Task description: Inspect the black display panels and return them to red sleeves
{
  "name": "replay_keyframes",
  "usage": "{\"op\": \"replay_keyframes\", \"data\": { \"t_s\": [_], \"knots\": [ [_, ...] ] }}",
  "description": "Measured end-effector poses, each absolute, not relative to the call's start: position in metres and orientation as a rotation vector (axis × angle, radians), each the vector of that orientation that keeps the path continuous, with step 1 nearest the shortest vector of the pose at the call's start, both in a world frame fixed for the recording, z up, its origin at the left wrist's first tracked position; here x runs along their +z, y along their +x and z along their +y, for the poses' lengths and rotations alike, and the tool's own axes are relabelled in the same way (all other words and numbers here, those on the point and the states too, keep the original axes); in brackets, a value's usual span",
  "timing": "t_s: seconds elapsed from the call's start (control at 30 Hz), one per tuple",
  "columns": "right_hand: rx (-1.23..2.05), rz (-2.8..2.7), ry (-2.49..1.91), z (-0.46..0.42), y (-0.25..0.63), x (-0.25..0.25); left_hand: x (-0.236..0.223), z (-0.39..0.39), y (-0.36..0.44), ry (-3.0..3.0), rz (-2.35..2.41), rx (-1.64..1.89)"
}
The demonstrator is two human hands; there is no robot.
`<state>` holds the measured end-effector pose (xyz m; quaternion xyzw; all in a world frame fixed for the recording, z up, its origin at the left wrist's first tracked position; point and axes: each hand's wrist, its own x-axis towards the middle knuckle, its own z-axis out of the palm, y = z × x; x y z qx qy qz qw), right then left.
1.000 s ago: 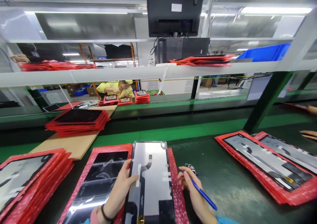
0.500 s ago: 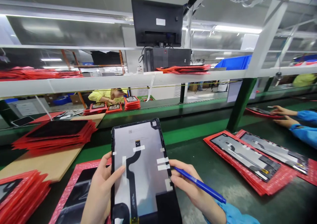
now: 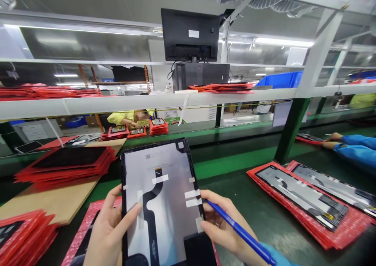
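Between both hands a tablet screen panel (image 3: 173, 215) is held up, its silvery back facing me. A black flex cable and several white tape strips run across that back. My left hand (image 3: 110, 227) grips the left edge, thumb flat on the back near the cable. On the right edge, my right hand (image 3: 225, 225) pinches the panel and also keeps a blue pen (image 3: 239, 230) between its fingers, slanting down to the right. Under the panel, partly hidden, a red bubble-wrap sheet (image 3: 76, 234) with a dark screen lies on the bench.
Stacked screens on red bubble pouches (image 3: 308, 203) lie to the right; more red pouches (image 3: 96, 172) sit on a wooden board (image 3: 64, 207) at left. Co-workers' blue sleeves (image 3: 355, 146) show far right. A shelf rail (image 3: 132, 103), green post (image 3: 292, 129) and monitor (image 3: 190, 35) stand ahead.
The panel and my left hand have shifted slightly left, and the panel's tilt has changed. My right hand still holds the pen. The co-worker's hands at right have moved a little.
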<state>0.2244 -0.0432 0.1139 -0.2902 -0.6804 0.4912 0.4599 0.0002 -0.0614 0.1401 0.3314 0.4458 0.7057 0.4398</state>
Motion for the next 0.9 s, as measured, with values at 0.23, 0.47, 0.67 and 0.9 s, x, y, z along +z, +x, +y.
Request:
{"op": "replay_keyframes", "data": {
  "t_s": [0.23,0.47,0.67,0.9],
  "knots": [
    [1.102,-1.801,-0.911,-0.036,0.21,0.128,0.137,-0.058,-0.006,0.83,1.153,1.759],
    [1.12,-1.84,-1.005,-0.033,0.213,0.124,0.14,-0.055,0.0,0.826,1.151,1.753],
    [1.336,-1.676,-0.894,-0.039,0.212,0.13,0.138,-0.054,0.0,0.863,1.156,1.729],
    [0.963,-1.75,-1.007,-0.04,0.217,0.123,0.134,-0.057,0.003,0.855,1.142,1.717]
  ]
}}
